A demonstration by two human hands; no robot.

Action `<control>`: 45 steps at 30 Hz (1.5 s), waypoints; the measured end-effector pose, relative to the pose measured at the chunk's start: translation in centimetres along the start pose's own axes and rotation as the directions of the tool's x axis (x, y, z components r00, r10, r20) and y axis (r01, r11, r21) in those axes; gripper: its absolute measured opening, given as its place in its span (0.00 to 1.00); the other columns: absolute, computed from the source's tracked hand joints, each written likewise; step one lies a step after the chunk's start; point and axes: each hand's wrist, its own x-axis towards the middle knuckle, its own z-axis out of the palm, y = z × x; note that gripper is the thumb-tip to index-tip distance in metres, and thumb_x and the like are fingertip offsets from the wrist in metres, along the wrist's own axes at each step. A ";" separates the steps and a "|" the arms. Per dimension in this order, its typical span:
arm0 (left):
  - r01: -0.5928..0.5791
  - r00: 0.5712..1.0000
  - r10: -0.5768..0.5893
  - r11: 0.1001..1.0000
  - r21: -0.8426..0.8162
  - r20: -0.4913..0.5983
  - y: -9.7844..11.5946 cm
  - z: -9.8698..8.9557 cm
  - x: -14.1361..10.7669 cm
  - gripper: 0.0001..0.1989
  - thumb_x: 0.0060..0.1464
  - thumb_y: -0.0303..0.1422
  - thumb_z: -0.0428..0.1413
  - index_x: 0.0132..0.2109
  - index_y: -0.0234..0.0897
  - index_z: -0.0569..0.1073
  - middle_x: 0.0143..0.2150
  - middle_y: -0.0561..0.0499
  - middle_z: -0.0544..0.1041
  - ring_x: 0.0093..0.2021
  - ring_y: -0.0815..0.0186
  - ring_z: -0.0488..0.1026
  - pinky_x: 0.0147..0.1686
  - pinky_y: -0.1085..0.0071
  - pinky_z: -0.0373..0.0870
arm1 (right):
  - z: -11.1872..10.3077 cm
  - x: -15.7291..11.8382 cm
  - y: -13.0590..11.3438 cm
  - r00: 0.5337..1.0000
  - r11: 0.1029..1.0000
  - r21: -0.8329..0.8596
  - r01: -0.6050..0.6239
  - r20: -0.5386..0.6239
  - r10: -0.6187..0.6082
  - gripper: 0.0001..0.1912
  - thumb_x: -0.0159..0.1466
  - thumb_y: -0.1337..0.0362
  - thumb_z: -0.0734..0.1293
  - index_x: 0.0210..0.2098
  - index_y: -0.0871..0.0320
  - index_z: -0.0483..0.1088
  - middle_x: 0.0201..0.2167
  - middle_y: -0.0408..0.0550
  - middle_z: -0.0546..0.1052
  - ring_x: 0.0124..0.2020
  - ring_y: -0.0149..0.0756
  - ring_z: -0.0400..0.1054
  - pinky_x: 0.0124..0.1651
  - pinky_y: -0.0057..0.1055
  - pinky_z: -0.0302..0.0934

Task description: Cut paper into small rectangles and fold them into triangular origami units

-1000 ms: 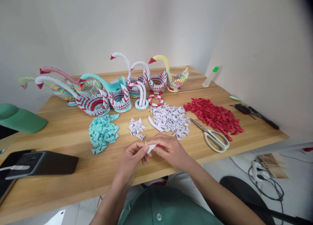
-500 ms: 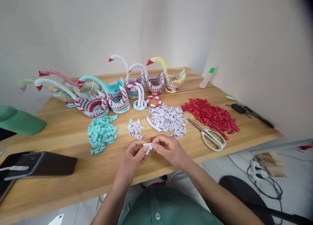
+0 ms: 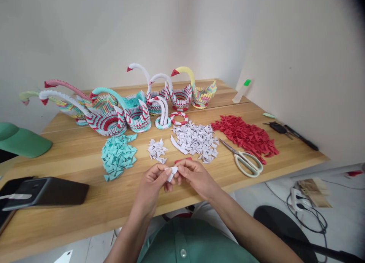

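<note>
With the clock centred on the hands and 12 pointing straight away from the person, hollow paper swans point(image 3: 106, 122) stand from 10 to just past 12 o'clock, their bodies shaped like bowls; what lies deep inside these is too small to tell. A clear tube point(image 3: 238, 95) with a green cap tilts by the wall at 1, its contents unclear.

The left hand point(image 3: 155, 178) and right hand point(image 3: 196, 176) are together, thumbs and fingers pinched on a small white paper piece point(image 3: 172, 172) between them, above the near edge of the wooden bench point(image 3: 114, 202). Paper triangles lie in heaps: turquoise pile point(image 3: 118, 156) at 10, small white pile point(image 3: 156, 150) at 11, large white pile point(image 3: 196, 139) at 1, red pile point(image 3: 246, 135) at 2. Scissors point(image 3: 248, 164) lie towards 3; a red and white ring point(image 3: 179, 123) sits at 12. Just past 3, a power strip point(image 3: 299, 200) rests on the floor.

A red paper piece point(image 3: 184, 160) just beyond the right fingertips is partly hidden, the left edge cuts off a green bottle point(image 3: 25, 141) past 9, and fingers cover part of the white paper piece
</note>
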 end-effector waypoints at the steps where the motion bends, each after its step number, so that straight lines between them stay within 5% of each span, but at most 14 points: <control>1: -0.005 1.000 0.005 1.000 0.008 -0.001 0.0 0.0 0.0 0.15 0.48 0.41 0.64 0.28 0.34 0.72 0.21 0.54 0.75 0.19 0.74 0.67 0.20 0.77 0.61 | 0.0 0.0 0.0 1.000 1.000 0.001 0.003 -0.002 -0.003 0.13 0.61 0.55 0.71 0.33 0.60 0.75 0.26 0.42 0.74 0.25 0.27 0.66 0.32 0.26 0.60; 17: -0.014 0.999 0.017 0.997 0.071 -0.037 0.1 -0.3 -0.4 0.14 0.48 0.41 0.63 0.28 0.35 0.71 0.21 0.54 0.74 0.19 0.74 0.66 0.20 0.77 0.61 | 0.1 0.4 0.2 0.999 0.999 0.032 -0.042 0.025 0.041 0.15 0.58 0.54 0.73 0.29 0.61 0.74 0.24 0.42 0.74 0.25 0.27 0.66 0.31 0.26 0.59; 30: 0.004 0.998 0.003 0.992 0.128 -0.056 0.1 -0.2 0.4 0.15 0.47 0.42 0.63 0.28 0.35 0.71 0.20 0.54 0.73 0.19 0.73 0.65 0.20 0.77 0.60 | -0.2 0.6 -0.5 0.999 0.992 -0.123 -0.034 -0.031 0.030 0.12 0.57 0.57 0.74 0.30 0.60 0.74 0.22 0.41 0.74 0.24 0.27 0.65 0.32 0.27 0.59; 36: -0.030 0.995 0.044 0.985 0.170 -0.084 -0.3 -0.2 0.5 0.14 0.48 0.41 0.63 0.28 0.35 0.72 0.20 0.55 0.73 0.20 0.73 0.65 0.22 0.77 0.60 | 0.2 0.5 -0.4 0.994 0.963 -0.267 0.045 -0.080 -0.068 0.10 0.60 0.58 0.70 0.30 0.58 0.70 0.22 0.40 0.72 0.25 0.29 0.65 0.31 0.27 0.59; 39: -0.017 0.998 0.025 0.989 0.147 -0.055 -0.1 -0.6 0.6 0.15 0.48 0.42 0.62 0.27 0.35 0.72 0.19 0.55 0.71 0.19 0.73 0.64 0.21 0.77 0.60 | -0.1 0.1 -0.9 0.987 0.872 -0.472 0.133 -0.016 -0.159 0.07 0.64 0.61 0.66 0.36 0.57 0.72 0.27 0.43 0.75 0.29 0.31 0.69 0.33 0.28 0.62; 41: 0.022 0.999 -0.020 0.994 0.104 -0.025 0.2 -0.9 0.6 0.16 0.48 0.43 0.63 0.27 0.35 0.71 0.18 0.55 0.71 0.19 0.74 0.63 0.21 0.77 0.60 | -0.5 -0.1 -1.5 0.960 0.725 -0.643 0.246 0.058 -0.274 0.07 0.65 0.64 0.65 0.42 0.56 0.72 0.33 0.46 0.77 0.34 0.33 0.71 0.37 0.30 0.64; 45: 0.088 0.996 -0.089 0.995 0.041 0.015 0.8 -0.9 0.4 0.17 0.46 0.43 0.64 0.26 0.35 0.70 0.17 0.56 0.70 0.18 0.74 0.62 0.20 0.77 0.59 | -1.5 0.0 -2.2 0.816 0.365 -0.766 0.529 0.342 -0.465 0.09 0.67 0.69 0.62 0.44 0.54 0.73 0.39 0.49 0.79 0.40 0.36 0.72 0.44 0.34 0.66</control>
